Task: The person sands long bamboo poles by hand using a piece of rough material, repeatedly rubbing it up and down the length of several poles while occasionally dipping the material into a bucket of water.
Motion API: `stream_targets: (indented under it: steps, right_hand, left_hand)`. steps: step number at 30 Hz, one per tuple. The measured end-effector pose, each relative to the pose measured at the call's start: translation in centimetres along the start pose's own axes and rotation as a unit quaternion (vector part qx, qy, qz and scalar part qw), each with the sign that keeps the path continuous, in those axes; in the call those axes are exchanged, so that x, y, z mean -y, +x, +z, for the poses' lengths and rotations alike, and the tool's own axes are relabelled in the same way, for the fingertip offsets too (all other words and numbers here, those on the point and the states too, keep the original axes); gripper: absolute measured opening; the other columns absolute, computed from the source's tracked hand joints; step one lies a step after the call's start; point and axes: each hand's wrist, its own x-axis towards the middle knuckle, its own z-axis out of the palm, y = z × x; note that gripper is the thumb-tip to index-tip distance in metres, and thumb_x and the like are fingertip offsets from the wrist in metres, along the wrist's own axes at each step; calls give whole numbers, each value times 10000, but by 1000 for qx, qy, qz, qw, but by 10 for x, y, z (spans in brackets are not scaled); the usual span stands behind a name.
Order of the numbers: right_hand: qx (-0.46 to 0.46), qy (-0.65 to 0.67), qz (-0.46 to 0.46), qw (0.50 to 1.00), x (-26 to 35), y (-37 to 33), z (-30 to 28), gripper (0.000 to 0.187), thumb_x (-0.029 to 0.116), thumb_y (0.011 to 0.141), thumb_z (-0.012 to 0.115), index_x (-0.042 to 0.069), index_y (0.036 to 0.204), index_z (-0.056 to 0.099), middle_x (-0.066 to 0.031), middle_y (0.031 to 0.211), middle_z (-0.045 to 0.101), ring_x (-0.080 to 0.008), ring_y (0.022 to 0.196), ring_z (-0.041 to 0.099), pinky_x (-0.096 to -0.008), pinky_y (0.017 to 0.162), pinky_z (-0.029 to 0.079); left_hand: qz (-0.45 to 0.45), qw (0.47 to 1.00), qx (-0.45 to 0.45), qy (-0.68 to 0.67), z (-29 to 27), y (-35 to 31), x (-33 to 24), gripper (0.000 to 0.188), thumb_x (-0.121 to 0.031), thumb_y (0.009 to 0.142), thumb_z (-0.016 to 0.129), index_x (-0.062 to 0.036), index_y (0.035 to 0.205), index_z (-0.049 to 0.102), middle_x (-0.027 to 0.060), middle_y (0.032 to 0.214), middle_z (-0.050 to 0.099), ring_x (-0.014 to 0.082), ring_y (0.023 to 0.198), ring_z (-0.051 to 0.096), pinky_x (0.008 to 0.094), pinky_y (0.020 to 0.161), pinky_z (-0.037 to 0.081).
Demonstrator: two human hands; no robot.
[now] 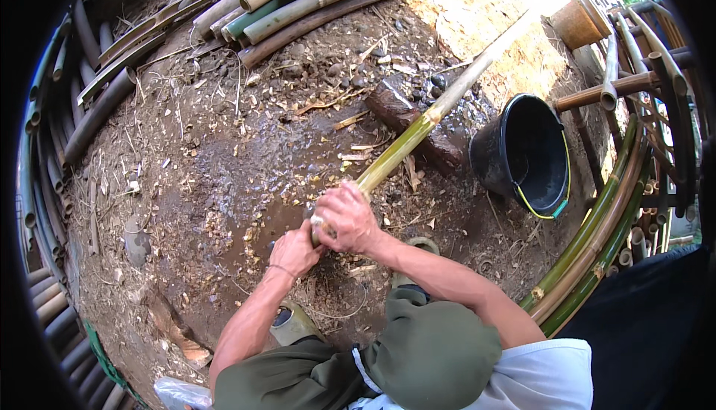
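Observation:
A long bamboo pole [403,149] slants from my hands toward the far right. Its near part is wet and yellow-green, and its far part looks pale and dull. My right hand [345,220] wraps round the pole close to its near end; a bit of something whitish shows at its fingers, too small to name. Just below it, my left hand [296,252] is closed round the near end of the pole. Partway along, the pole passes over a dark, wet log [395,106] on the ground.
Right of the pole, a black bucket [488,142] with a yellow-green handle leans over, its mouth facing me. A tan bucket [576,26] lies farther back. Bamboo poles [313,0] are piled at the back; others line the left and right. Chips litter the muddy ground [201,186].

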Motion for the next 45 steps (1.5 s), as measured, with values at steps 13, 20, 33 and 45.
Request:
stream_targets:
  steps: [13, 20, 33, 45]
  right_hand:
    - [-32, -119, 85, 989, -72, -1, -25, 270, 360, 917, 607, 115, 822, 668, -147, 950, 705, -305, 998, 679, -554, 1071, 417]
    - [-34, -51, -23, 998, -26, -16, -10, 218, 366, 899, 621, 186, 790, 673, -37, 993, 708, -305, 1137, 639, -584, 1149, 342]
    - [-8, -22, -24, 999, 5, -25, -11, 196, 310, 899, 583, 167, 797, 669, -54, 998, 706, -277, 1138, 639, -559, 1131, 360]
    - [65, 21, -28, 997, 24, -55, -1, 243, 380, 852, 659, 144, 890, 705, -68, 1039, 708, -290, 1164, 628, -543, 1168, 345]
  left_hand:
    - [-96, 989, 39, -103, -5, -102, 53, 602, -266, 710, 740, -47, 1247, 578, 267, 1070, 671, 376, 1013, 676, 465, 874, 526]
    - [-84, 960, 131, -233, 7, -91, 53, 532, -387, 739, 841, -8, 1042, 624, 148, 781, 702, 317, 688, 690, 419, 657, 563]
    - [-11, 995, 42, -95, 29, -53, 2, 574, -255, 793, 765, -27, 1250, 503, 160, 864, 692, 347, 723, 695, 455, 660, 568]
    - [-36, 987, 65, -141, 25, -72, 3, 602, -312, 776, 778, -37, 1265, 559, 233, 1092, 690, 363, 1003, 687, 453, 886, 538]
